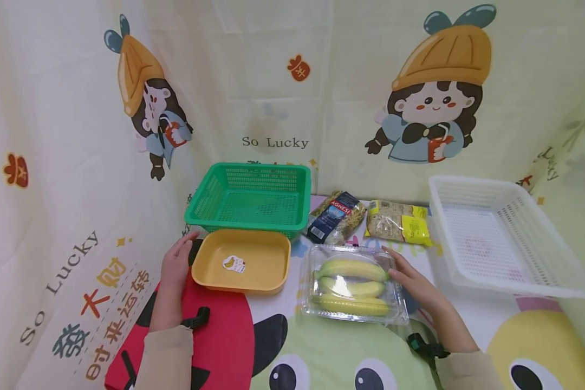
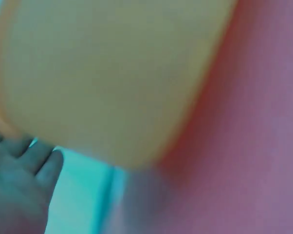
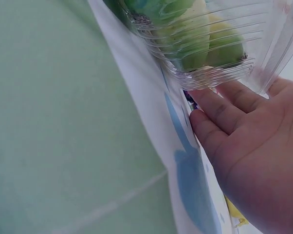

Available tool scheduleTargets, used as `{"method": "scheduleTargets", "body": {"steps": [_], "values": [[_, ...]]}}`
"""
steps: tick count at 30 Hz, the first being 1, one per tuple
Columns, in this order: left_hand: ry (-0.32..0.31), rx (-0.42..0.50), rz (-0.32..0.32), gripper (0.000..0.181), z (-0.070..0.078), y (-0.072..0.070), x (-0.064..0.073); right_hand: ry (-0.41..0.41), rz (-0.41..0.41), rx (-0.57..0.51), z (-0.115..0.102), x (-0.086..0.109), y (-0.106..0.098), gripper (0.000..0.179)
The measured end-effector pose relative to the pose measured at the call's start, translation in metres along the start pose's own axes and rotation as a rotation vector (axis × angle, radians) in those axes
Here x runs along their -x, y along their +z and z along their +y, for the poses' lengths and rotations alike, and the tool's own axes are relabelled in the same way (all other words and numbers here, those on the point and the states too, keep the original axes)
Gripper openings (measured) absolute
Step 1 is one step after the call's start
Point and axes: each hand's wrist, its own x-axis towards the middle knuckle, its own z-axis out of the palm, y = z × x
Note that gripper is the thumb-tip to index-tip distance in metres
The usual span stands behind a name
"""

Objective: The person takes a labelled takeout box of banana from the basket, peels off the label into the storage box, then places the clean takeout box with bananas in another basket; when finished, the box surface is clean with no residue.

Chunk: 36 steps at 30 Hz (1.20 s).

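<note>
A clear plastic box [image 1: 308, 281] with several yellow-green bananas [image 1: 353, 287] inside lies near the table's middle. My right hand [image 1: 414, 276] touches its right side, fingers extended; in the right wrist view the right hand [image 3: 253, 126] has its fingertips right at the box's ribbed wall [image 3: 205, 78]. A yellow tray [image 1: 258, 279] with a banana sticker [image 1: 234, 264] on its bottom stands to the left. Beside the tray's left rim rests my left hand [image 1: 177, 262], its fingers loosely straight. Blurred, the tray [image 2: 112, 83] fills much of the left wrist view.
Behind the yellow tray stands a green basket [image 1: 247, 222]. An AGNESI pasta bag [image 1: 336, 216] and a bag with yellow labels [image 1: 398, 222] lie at the back. At right is a white basket [image 1: 443, 233]. A printed cloth [image 1: 341, 124] hangs behind and at the sides.
</note>
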Motion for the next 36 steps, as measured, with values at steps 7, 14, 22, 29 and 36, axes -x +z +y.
{"method": "scheduleTargets", "body": {"steps": [7, 14, 22, 29, 36], "values": [[0.367, -0.083, 0.156, 0.036, 0.048, 0.027, 0.034, -0.028, 0.005, 0.002, 0.001, -0.002, 0.001, 0.058], [0.599, 0.013, -0.152, 0.027, 0.086, 0.099, 0.081, -0.021, 0.012, -0.016, 0.002, -0.002, 0.004, 0.058], [0.509, 0.096, -0.361, 0.040, 0.098, 0.176, 0.115, -0.024, 0.034, -0.004, 0.003, -0.002, 0.007, 0.059], [0.271, 0.223, -0.451, 0.059, 0.095, 0.211, 0.118, -0.017, 0.042, -0.002, 0.003, -0.001, 0.006, 0.059], [0.130, 0.399, -0.525, 0.066, 0.071, 0.232, 0.109, 0.000, 0.043, 0.010, 0.002, 0.001, 0.007, 0.058]]}}
